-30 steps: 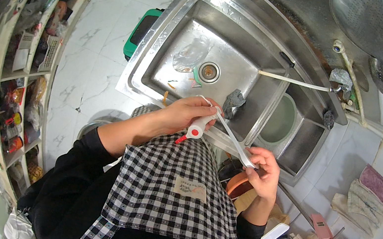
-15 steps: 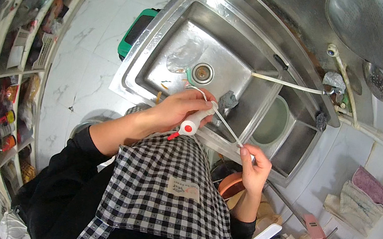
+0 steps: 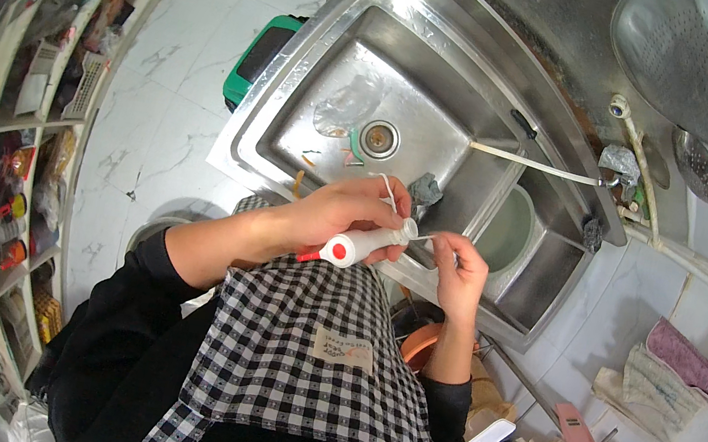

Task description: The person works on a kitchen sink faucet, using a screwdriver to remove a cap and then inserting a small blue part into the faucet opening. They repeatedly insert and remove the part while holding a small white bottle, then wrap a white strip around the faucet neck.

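My left hand (image 3: 351, 211) is wrapped round a white plastic piece (image 3: 359, 246) with a round red spot, a red tip and a ringed collar; its exact kind I cannot make out. Over the sink's front edge, my right hand (image 3: 458, 275) pinches a thin white strand (image 3: 428, 237), cord or tube, close to the collar. Another stretch of white strand curves up by my left fingers. Whether it runs through the collar is hidden.
The steel sink (image 3: 272, 125) holds a drain (image 3: 379, 139), a grey rag (image 3: 424, 191) and food scraps. Its smaller basin contains a pale round bowl (image 3: 505, 231). A hose (image 3: 534, 164) crosses the divider. Shelves (image 3: 36, 124) stand left; cloths (image 3: 651, 388) hang right.
My right hand has moved up and left, nearer the collar, so the visible strand between the hands is shorter. The white piece has tilted, its red tip swinging left.
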The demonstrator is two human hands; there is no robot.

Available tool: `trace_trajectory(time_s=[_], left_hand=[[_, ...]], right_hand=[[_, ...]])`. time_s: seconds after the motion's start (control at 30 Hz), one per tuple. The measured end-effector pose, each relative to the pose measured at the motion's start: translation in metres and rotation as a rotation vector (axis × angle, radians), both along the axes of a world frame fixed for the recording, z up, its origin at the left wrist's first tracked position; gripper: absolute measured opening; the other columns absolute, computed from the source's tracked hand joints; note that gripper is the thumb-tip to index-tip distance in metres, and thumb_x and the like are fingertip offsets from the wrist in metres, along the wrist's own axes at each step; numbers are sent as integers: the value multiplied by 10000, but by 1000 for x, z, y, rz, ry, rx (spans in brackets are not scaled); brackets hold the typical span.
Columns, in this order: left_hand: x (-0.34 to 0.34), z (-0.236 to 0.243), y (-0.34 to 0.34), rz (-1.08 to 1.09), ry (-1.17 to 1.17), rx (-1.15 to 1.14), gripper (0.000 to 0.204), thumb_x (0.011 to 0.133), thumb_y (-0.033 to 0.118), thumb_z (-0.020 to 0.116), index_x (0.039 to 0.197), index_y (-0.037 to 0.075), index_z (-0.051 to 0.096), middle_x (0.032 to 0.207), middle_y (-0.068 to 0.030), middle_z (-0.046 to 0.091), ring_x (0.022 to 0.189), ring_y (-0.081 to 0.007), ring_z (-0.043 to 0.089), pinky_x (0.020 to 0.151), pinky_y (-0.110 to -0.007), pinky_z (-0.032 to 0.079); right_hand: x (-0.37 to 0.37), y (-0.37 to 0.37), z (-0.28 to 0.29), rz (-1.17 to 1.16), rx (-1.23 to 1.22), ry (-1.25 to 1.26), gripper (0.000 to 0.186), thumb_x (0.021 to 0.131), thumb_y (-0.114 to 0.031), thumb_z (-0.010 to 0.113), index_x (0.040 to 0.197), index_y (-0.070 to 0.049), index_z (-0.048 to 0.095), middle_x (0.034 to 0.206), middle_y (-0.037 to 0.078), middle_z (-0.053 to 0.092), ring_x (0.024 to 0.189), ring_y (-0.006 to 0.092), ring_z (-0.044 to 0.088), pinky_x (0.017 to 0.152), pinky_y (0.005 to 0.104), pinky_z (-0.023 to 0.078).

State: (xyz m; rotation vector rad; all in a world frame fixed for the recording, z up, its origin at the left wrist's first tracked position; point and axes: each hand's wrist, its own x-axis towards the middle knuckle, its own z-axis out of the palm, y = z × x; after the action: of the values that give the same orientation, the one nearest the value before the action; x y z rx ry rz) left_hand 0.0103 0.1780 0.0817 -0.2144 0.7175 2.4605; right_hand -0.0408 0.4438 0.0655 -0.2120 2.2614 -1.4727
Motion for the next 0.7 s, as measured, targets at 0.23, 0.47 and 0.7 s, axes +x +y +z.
trace_trajectory(time_s=[0.23, 0.47, 0.7], left_hand=[[10, -1, 4, -16, 137, 66, 264, 931, 83, 565, 1151, 36, 427, 1029, -296, 679, 774, -205, 641, 707, -306, 532], [18, 1, 5, -154, 187, -68, 295, 1024, 150, 551, 1271, 16, 461, 1237, -258, 659, 1016, -216, 694, 848, -277, 553], [19, -4, 13, -353, 264, 1, 464, 1026, 145, 553, 1440, -3, 407, 1249, -184, 680, 987, -82, 663, 842, -214, 519]], right_hand=[[-16, -39, -13, 101, 13, 181, 89, 936, -53, 679, 1006, -10, 712, 878, 73, 681, 787, 130, 606, 731, 248, 476], [-16, -46, -18, 139, 17, 192, 88, 931, -49, 677, 1005, -22, 714, 855, 66, 673, 773, 130, 586, 702, 261, 466], [-13, -45, -19, 206, -66, 387, 110, 907, -37, 694, 1011, -43, 729, 863, 68, 676, 793, 204, 619, 955, 384, 477]])
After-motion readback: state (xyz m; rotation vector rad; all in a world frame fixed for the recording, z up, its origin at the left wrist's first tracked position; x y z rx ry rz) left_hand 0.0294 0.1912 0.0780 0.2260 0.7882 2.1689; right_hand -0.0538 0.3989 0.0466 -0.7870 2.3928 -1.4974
